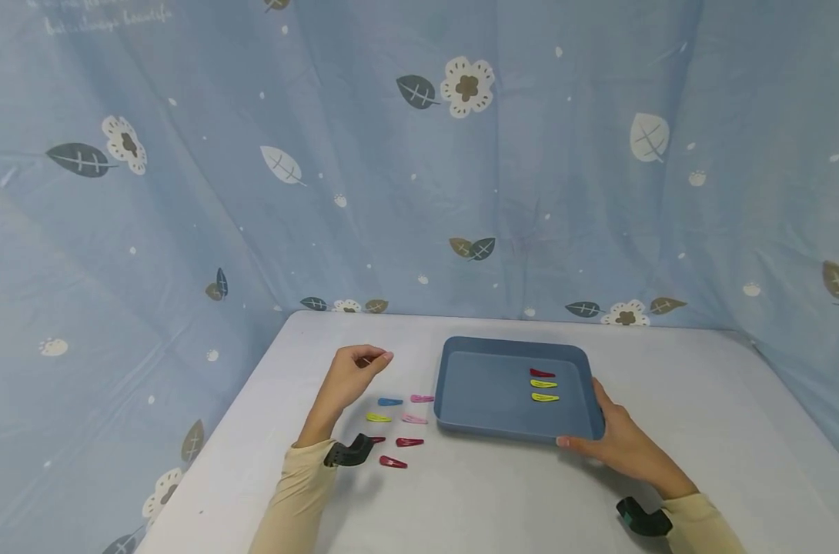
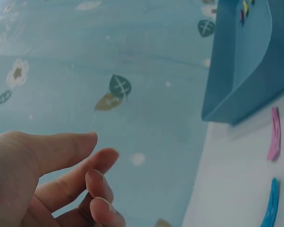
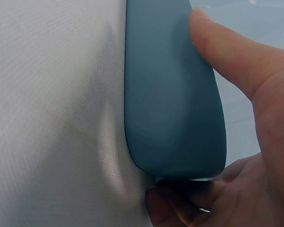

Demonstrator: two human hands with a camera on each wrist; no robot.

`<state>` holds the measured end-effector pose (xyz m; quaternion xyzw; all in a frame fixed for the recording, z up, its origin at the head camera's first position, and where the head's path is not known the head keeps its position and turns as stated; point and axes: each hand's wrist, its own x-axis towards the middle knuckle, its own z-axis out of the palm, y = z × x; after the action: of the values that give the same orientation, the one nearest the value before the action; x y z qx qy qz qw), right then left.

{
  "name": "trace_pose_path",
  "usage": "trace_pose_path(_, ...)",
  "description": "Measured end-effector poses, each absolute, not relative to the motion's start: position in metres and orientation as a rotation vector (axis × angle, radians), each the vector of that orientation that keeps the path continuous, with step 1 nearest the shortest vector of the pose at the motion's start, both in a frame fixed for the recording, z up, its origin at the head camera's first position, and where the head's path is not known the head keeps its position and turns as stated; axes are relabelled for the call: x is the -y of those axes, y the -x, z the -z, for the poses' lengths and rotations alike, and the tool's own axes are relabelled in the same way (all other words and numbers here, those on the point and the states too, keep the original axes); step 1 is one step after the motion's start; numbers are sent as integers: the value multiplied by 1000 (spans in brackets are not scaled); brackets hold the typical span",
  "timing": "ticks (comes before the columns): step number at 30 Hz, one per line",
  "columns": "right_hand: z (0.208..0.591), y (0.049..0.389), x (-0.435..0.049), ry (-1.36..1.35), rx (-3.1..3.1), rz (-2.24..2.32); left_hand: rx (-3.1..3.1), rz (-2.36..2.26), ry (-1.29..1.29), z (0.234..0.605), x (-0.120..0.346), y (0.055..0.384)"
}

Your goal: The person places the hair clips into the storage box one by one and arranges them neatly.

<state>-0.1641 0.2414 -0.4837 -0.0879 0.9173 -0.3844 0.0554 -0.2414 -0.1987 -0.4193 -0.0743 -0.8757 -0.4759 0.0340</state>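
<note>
The right hand (image 1: 623, 442) grips the near right corner of a blue tray (image 1: 489, 429), its thumb on the near wall and its fingers round the right side. The left hand (image 1: 349, 378) is raised left of the tray, fingers loosely bent, with a gap between thumb and forefinger in the left wrist view. In the tray, right of its middle, lie a dark red clip (image 1: 542, 373) and two yellow clips (image 1: 545, 398), one below another. On the white table (image 1: 489, 500), left of the tray, lie a blue clip (image 1: 390, 402), a lone yellow clip (image 1: 379, 418), two pink clips (image 1: 415, 419) and three red clips (image 1: 409, 442), one partly hidden behind the black device (image 1: 350, 452) on the left wrist. A pale blue curtain (image 1: 378, 208) with leaves and flowers hangs behind.
</note>
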Motion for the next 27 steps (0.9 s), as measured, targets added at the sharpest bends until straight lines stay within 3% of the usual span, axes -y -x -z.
trace_pose_path(27, 483, 164, -241, 285, -2778, 1200, 2824, 1364, 14, 447, 221, 256)
